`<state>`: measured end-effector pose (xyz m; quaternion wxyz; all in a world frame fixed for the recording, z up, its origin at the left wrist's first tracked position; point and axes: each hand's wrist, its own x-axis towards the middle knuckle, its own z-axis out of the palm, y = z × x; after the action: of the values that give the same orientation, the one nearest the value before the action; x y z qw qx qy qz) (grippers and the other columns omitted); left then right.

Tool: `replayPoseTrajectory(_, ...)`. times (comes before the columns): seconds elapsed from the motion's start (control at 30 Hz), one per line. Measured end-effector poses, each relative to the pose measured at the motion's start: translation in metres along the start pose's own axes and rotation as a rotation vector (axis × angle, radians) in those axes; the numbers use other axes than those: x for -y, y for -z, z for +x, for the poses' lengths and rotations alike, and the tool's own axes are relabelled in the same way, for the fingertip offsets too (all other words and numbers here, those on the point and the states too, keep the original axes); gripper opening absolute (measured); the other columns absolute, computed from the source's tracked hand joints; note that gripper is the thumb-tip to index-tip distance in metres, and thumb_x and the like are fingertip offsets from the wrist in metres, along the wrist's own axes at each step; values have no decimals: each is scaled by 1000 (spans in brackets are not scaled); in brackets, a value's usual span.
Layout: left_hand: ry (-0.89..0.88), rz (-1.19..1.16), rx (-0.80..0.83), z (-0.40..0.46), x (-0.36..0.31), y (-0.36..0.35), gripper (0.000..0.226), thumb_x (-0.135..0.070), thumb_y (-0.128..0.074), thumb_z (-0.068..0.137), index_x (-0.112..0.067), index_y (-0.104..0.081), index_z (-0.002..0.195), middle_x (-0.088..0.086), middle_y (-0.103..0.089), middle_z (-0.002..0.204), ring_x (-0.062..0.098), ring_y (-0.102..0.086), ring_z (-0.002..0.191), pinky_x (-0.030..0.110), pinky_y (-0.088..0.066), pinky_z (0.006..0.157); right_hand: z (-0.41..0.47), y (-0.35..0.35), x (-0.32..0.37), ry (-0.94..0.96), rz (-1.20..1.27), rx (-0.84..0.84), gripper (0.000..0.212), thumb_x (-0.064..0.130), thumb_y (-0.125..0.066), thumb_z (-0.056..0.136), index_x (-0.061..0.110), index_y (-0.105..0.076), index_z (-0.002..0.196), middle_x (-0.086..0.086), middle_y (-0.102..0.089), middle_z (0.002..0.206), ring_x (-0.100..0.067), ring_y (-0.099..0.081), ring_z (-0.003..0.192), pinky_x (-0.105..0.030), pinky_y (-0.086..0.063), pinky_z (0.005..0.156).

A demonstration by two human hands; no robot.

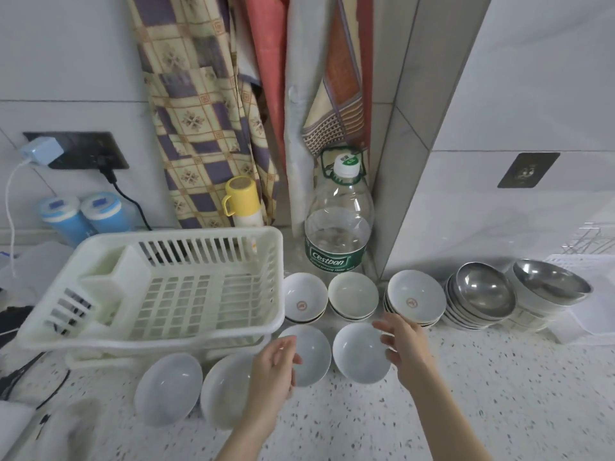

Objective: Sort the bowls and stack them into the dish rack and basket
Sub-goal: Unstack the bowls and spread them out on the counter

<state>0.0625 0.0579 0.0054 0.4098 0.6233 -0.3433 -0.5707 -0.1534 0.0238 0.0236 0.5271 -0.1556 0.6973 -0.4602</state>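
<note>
A white plastic dish rack (213, 241) stands empty at the left of the counter. Several plain white bowls lie in front of it: one (168, 387) at the left, a second (224, 387) partly behind my left hand, a third (314, 356), and a fourth (357, 356). Behind them are small stacks of white bowls with a red mark (304, 299), (353, 294), (416, 296). Two stacks of steel bowls (484, 291), (549, 284) sit at the right. My left hand (271, 377) hovers open over the third bowl's left edge. My right hand (404, 344) is open at the fourth bowl's right rim.
A large clear water bottle (337, 227) stands behind the small bowls next to a tiled wall corner. A yellow-capped flask (243, 202) and two blue containers (83, 214) sit behind the rack. Cables (133, 201) hang at the left. A wire rack (592, 241) shows at the far right.
</note>
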Motion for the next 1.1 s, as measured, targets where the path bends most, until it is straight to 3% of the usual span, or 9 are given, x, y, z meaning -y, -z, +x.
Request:
replayPoseTrajectory(0.1, 126, -1, 3, 24, -13, -32, 25, -22, -57, 97, -29, -52, 121, 5, -70, 101, 10, -51, 49, 20, -33, 39, 23, -3, 10, -74, -54, 79, 5, 4, -56, 89, 1, -57, 85, -12, -61, 80, -14, -40, 50, -16, -24, 32)
replayPoseTrajectory(0.23, 214, -5, -25, 51, -22, -55, 56, -23, -57, 97, -22, -31, 147, 9, -68, 110, 18, -57, 57, 22, -36, 39, 46, -7, 12, -133, -175, 99, 11, 3, -45, 90, 1, -51, 81, -15, -51, 78, -16, -35, 51, -16, -23, 33)
replayPoseTrajectory(0.37, 298, -192, -32, 68, -24, -68, 35, -14, -51, 100, -13, -40, 133, 15, -73, 93, 15, -50, 42, 17, -29, 33, 61, -13, 11, -110, -338, 113, 16, 9, -41, 93, 5, -51, 82, -13, -54, 81, -18, -41, 53, -19, -31, 40)
replayPoseTrajectory(0.43, 291, -238, -65, 73, -23, -71, 30, -11, -49, 100, -10, -43, 130, 16, -73, 86, 13, -47, 38, 16, -26, 30, 68, -17, 7, -20, -522, 97, 21, 16, -42, 96, 11, -51, 77, -12, -55, 87, -24, -50, 69, -27, -42, 57)
replayPoseTrajectory(0.53, 284, -237, -146, 82, -22, -74, 48, -14, -51, 101, -19, -30, 143, 18, -74, 81, 10, -43, 30, 14, -24, 29, 70, -26, 2, 86, -737, 73, 22, 21, -40, 98, 5, -56, 96, -9, -53, 92, -28, -53, 86, -28, -39, 73)
replayPoseTrajectory(0.63, 282, -162, -196, 93, -23, -75, 74, -20, -56, 100, -26, -6, 155, 20, -73, 83, 10, -44, 28, 13, -24, 30, 73, -35, 1, 141, -823, -7, 24, 22, -39, 99, 2, -53, 99, -12, -61, 97, -33, -60, 95, -28, -36, 70)
replayPoseTrajectory(0.73, 295, -91, -207, 104, -22, -77, 73, -21, -55, 100, -22, -6, 154, 19, -73, 77, 11, -46, 28, 12, -25, 30, 76, -38, -1, 225, -900, -90, 20, 23, -40, 99, 6, -47, 90, -15, -67, 100, -34, -62, 89, -29, -36, 65)
replayPoseTrajectory(0.83, 308, -63, -192, 112, -21, -79, 68, -22, -53, 100, -22, -9, 152, 18, -73, 72, 12, -43, 28, 12, -25, 30, 79, -37, -8, 281, -982, -124, 25, 29, -43, 99, 5, -51, 100, -13, -67, 100, -32, -65, 95, -30, -38, 64)
replayPoseTrajectory(1.1, 368, -132, -141, 120, -19, -80, 73, -23, -47, 104, -36, 3, 155, 16, -75, 68, 11, -50, 31, 14, -28, 28, 78, -38, -13, 266, -836, -142, 16, 18, -51, 92, 4, -51, 100, -16, -66, 96, -37, -63, 91, -31, -40, 64)
